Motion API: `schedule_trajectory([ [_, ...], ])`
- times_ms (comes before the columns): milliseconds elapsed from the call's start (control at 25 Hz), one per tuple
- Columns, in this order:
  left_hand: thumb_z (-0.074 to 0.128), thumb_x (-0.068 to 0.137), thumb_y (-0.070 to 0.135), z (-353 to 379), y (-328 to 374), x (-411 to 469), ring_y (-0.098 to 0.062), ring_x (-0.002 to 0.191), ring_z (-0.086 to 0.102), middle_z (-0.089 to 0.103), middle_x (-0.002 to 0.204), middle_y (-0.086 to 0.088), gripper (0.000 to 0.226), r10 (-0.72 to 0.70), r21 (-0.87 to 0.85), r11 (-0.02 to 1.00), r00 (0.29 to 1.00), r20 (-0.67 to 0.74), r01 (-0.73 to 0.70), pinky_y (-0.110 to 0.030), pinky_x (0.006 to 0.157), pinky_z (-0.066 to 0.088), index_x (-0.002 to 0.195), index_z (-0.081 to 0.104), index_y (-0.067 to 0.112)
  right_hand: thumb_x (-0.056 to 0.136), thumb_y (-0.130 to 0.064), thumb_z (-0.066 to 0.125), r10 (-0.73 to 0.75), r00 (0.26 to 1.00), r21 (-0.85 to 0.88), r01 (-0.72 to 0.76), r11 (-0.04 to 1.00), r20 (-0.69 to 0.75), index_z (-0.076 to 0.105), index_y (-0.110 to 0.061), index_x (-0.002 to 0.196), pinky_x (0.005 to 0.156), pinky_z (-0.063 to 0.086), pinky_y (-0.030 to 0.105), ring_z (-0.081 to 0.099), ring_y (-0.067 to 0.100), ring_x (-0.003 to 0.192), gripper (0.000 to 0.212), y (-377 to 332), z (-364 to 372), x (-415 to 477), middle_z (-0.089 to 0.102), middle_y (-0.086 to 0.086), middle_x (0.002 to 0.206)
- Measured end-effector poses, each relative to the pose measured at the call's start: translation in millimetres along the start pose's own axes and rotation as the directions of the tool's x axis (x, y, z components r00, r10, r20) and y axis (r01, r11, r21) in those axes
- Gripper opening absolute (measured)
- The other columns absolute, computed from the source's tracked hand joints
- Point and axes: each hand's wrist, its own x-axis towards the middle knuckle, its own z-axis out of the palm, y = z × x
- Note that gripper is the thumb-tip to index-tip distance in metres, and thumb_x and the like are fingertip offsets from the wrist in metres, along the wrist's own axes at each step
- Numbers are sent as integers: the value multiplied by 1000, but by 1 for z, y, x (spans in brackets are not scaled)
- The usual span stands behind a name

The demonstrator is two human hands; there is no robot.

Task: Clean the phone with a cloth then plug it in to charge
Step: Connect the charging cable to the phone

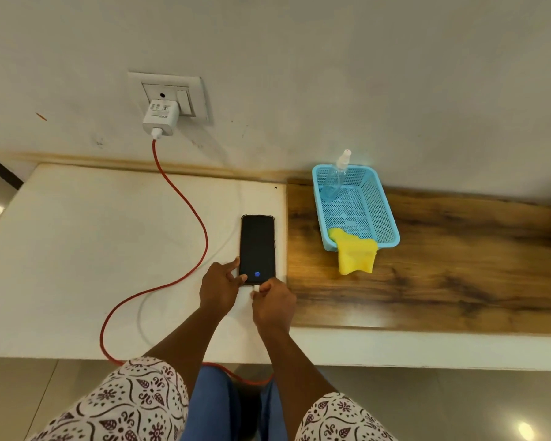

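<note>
A black phone (pixel 257 246) lies face up on the white counter (pixel 77 249), a small blue icon lit near its bottom edge. My left hand (pixel 219 288) holds the phone's lower left corner between thumb and forefinger. My right hand (pixel 272 302) pinches the white cable plug (pixel 256 287), which sits at the phone's bottom port. The red cable (pixel 185 205) runs from a white charger (pixel 159 117) in the wall socket (pixel 172 93), loops over the counter edge and comes back up under my arms. A yellow cloth (pixel 355 253) hangs over the rim of a blue basket (pixel 384 202).
The basket stands on a wooden board (pixel 442 265) to the right of the phone, with a clear spray bottle (pixel 336 176) leaning inside it. The wall runs along the back of the counter. The counter's front edge is just below my forearms.
</note>
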Motion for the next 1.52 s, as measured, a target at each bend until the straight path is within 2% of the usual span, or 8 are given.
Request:
schedule_trajectory([
  [480,54,89,41,-42,40,22,-28,115,56,61,125,-13,62,75,71,995,996,-43,-72,-37,98,44,141,33,14,87,-35,63,42,993,-129,-28,991,107,61,-20,101,81,49,17,62,9,91,21,-1,-4,6,67,-3,102],
  [800,40,89,55,-137,136,94,-33,145,4,9,157,-19,88,625,591,729,686,-372,-344,-48,117,8,147,-2,5,94,-44,44,-190,927,-49,217,975,324,48,-31,107,80,38,6,59,-6,98,19,13,-11,20,62,-10,114],
  [880,30,86,63,-137,128,105,-30,145,-9,-1,157,-18,90,595,644,716,719,-359,-271,-48,116,-7,146,-9,8,87,-63,35,-438,826,86,437,895,354,44,-31,116,73,37,1,52,-28,87,45,11,-8,11,64,-28,109],
  [1000,16,82,70,-133,118,120,-28,144,-15,-5,157,-19,93,558,666,704,773,-302,-248,-48,113,-16,146,-9,8,95,-44,19,-795,351,853,-20,521,494,39,-23,134,101,11,-5,39,-21,121,49,32,-11,53,54,-29,131],
  [1040,16,82,70,-132,117,125,-28,144,-16,-4,157,-19,94,551,674,697,785,-284,-246,-49,112,-18,146,-4,5,95,-44,21,-772,368,849,-113,516,518,41,-23,132,102,10,-3,41,-16,124,47,32,-10,56,54,-27,131],
  [1120,23,84,68,-130,114,133,-27,144,-17,-1,157,-21,93,551,706,670,790,-269,-228,-48,109,-24,145,7,-1,84,-65,36,-421,840,575,166,801,343,49,-28,117,89,27,-6,54,-17,106,52,25,-6,32,64,-32,110],
  [1240,28,85,65,-125,112,137,-27,144,-16,4,156,-24,88,562,741,637,786,-256,-214,-43,99,-38,137,25,-6,92,-40,53,-274,953,-42,281,959,128,54,-13,120,89,39,8,60,7,105,39,29,3,20,65,-1,117],
  [1520,29,85,66,-122,111,148,-27,144,-15,6,156,-24,78,541,748,637,799,-261,-187,-48,99,-36,116,44,-4,90,-38,56,-132,991,-51,134,990,35,56,-20,112,83,43,8,60,4,94,28,17,10,10,67,-5,106],
])
